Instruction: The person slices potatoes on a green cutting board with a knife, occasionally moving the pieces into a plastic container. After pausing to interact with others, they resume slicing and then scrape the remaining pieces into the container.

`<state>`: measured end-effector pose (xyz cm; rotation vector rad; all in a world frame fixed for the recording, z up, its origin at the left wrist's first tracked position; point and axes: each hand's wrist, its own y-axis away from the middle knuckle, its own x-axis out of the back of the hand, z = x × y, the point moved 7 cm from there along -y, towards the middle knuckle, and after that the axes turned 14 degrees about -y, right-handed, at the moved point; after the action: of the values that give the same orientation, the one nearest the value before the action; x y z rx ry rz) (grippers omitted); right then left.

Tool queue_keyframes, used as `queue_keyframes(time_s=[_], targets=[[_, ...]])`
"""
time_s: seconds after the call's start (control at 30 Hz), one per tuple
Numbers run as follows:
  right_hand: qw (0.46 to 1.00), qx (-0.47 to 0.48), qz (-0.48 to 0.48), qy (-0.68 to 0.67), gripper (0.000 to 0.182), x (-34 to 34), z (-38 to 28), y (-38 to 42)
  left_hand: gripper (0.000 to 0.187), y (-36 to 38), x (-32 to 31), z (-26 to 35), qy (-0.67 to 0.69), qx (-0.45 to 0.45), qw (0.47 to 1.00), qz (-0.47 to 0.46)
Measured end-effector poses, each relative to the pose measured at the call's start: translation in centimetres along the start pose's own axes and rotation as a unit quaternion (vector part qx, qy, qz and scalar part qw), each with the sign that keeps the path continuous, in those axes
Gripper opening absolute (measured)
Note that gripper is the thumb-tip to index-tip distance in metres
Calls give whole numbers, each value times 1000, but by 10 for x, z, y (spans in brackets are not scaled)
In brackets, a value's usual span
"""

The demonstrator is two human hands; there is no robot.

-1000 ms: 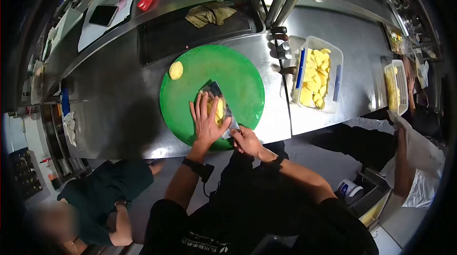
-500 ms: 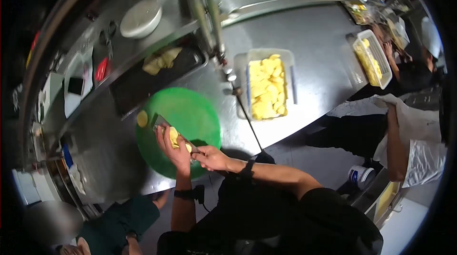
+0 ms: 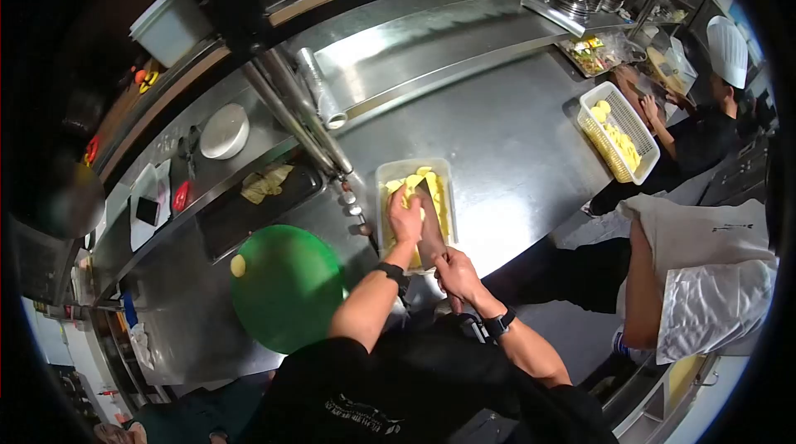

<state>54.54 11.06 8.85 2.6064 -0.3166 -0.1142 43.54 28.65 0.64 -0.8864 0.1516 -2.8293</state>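
Note:
A clear plastic container (image 3: pixel 452 232) holds many yellow slices (image 3: pixel 424 172) on the steel counter. Over it, my left hand (image 3: pixel 405 216) is spread against the slices beside the blade of a wide knife (image 3: pixel 430 232). My right hand (image 3: pixel 458 274) is closed round the knife's handle at the container's near edge. The blade slants up across the container, its tip among the slices. To the left lies a round green board (image 3: pixel 290 295) with one yellow piece (image 3: pixel 238 266) near its upper left edge.
A black tray (image 3: pixel 224 224) with crumpled cloth-like pieces lies behind the board. Metal posts (image 3: pixel 290 116) rise behind the container. A white basket (image 3: pixel 643 125) of yellow pieces stands at right, near a co-worker in a white hat (image 3: pixel 701 133). Another person (image 3: pixel 643 286) stands nearer.
Both my hands and the knife have moved right, from the green board to over the container. The slices that were by my left hand on the board are gone from there. The view has shifted.

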Motion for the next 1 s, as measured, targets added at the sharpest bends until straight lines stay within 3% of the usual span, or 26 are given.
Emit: queue_keyframes(time_s=[0.03,0.1,0.17,0.2,0.3,0.37,0.4,0.5,0.53,0.6,0.63,0.67,0.7,0.77,0.83,0.9,1.0], targets=[[1000,-6,3,-7,29,12,3,3,38,-6,-22,-25,5,9,1000,-10],[1000,-16,9,-24,31,29,6,5,34,-21,-34,-47,-56,-10,992,-115],[999,3,22,-26,28,48,1,4,28,-27,-25,-42,-178,-148,970,-72],[999,-1,26,-36,28,56,2,1,34,-24,-22,-33,-162,-123,973,-112],[998,-19,29,-53,25,66,-1,-6,46,18,-14,32,-206,-207,953,-83],[998,-22,24,-57,24,67,-7,-8,60,52,-15,72,-222,-292,910,-193],[998,-16,19,-58,24,67,-13,-10,59,64,-16,74,-179,-312,919,-164],[999,3,33,-37,23,64,-37,-4,50,46,11,39,-320,-191,879,-298],[998,-6,57,-20,22,64,-46,4,41,43,37,23,-216,-244,932,-161],[996,70,50,29,17,66,-44,-9,26,24,112,9,-179,-231,952,-93],[997,58,42,23,17,62,-44,-7,24,15,154,-3,-185,-208,957,-78],[999,33,21,14,17,50,-52,2,29,6,187,-35,-169,-168,970,-48],[999,43,-17,-1,16,44,-40,-2,34,-3,222,-74,-248,-123,960,-32],[997,59,-49,32,15,27,-24,-3,47,-19,291,-152,-380,-38,924,-20],[994,36,-84,61,16,-10,-23,15,62,-27,369,-202,-460,16,886,53],[989,29,-121,78,17,-51,-17,30,65,-37,428,-247,-449,39,887,97],[976,2,-162,144,19,-110,-1,45,63,-46,444,-327,-323,48,944,33]])
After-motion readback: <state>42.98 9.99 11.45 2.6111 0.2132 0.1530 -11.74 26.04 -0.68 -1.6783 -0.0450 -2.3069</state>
